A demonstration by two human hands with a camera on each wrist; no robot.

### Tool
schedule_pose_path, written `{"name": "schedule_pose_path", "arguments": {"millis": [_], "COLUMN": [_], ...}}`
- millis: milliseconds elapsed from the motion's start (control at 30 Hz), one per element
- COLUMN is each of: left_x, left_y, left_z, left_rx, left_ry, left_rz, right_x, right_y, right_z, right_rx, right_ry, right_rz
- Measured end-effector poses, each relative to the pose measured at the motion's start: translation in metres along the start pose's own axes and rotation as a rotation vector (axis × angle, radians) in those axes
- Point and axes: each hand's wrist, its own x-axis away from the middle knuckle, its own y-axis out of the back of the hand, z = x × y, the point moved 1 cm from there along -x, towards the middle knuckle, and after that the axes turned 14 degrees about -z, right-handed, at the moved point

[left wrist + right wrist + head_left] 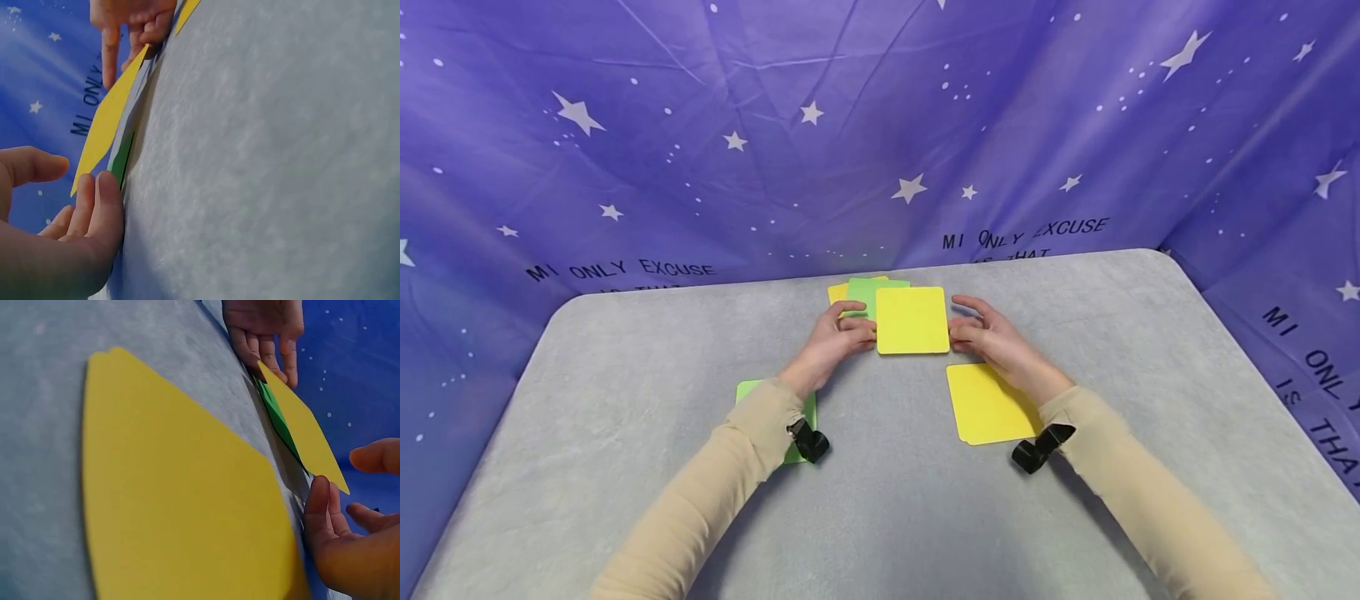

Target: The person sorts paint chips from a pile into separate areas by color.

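Note:
A square yellow card (912, 321) with rounded corners is held between both hands, slightly above the table in the wrist views. My left hand (827, 346) touches its left edge with relaxed fingertips; one digit stands away from the card. At the right edge, the fingertips of my right hand (996, 340) touch it, again with one digit apart. Behind and partly under this card lie a green card (862, 289) and another yellow card (837, 294), overlapping. In the right wrist view, a large yellow card (181, 487) lies flat below the right wrist.
A green card (748, 389) lies partly hidden under the left forearm. The grey table (880, 517) meets a purple star-printed cloth (850, 192) behind and at the sides. Each wrist wears a black camera strap (808, 440).

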Motion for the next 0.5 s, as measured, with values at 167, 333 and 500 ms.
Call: {"name": "schedule_pose_path", "arguments": {"millis": [167,333,500], "left_x": [0.011,0.022,0.024], "left_y": [0.000,-0.003,-0.006], "left_z": [0.003,0.005,0.009], "left_rx": [-0.078,-0.086,-0.084], "left_ry": [-0.089,-0.137,-0.138], "left_rz": [0.005,0.028,0.018], "right_x": [0.004,0.009,0.015], "right_y": [-0.005,-0.009,-0.007], "right_z": [-0.003,-0.005,-0.005], "right_rx": [0.080,0.141,0.169], "right_ry": [0.037,0.065,0.112], "right_rz": [-0.040,-0.068,-0.080]}}
